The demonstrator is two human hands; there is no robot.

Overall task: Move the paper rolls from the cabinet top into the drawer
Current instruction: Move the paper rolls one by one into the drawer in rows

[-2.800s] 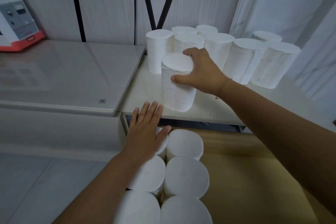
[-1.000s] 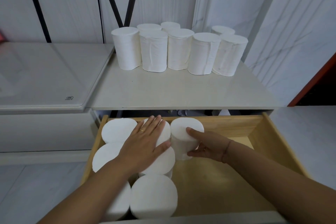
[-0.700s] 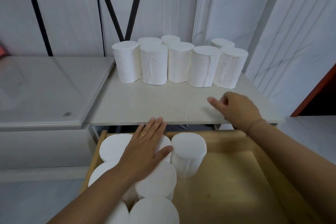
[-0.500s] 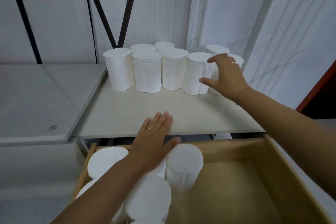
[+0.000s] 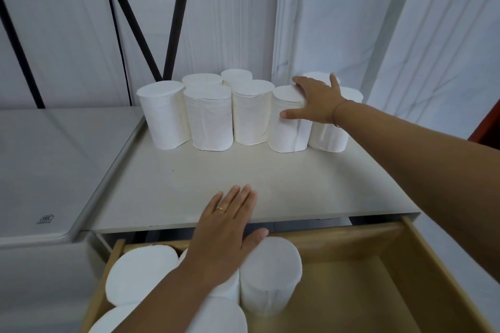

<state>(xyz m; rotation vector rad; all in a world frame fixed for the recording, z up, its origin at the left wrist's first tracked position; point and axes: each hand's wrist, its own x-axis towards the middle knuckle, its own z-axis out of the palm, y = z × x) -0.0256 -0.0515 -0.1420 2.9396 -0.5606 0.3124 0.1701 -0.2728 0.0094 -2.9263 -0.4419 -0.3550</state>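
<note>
Right hand [image 5: 316,100]: grip wrapped around a paper roll [image 5: 288,130] on the counter [image 5: 270,184].
Left hand [image 5: 224,235]: grip flat on rolls [image 5: 270,276] in drawer [image 5: 365,292].

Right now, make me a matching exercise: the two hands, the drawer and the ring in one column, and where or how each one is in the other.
1 right hand
2 left hand
3 drawer
4 ring

A pulled open, partly filled with rolls
B on a finger of the left hand
C gripping a roll on the cabinet top
D lying flat on rolls in the drawer

Pairs: 1-C, 2-D, 3-A, 4-B
</note>
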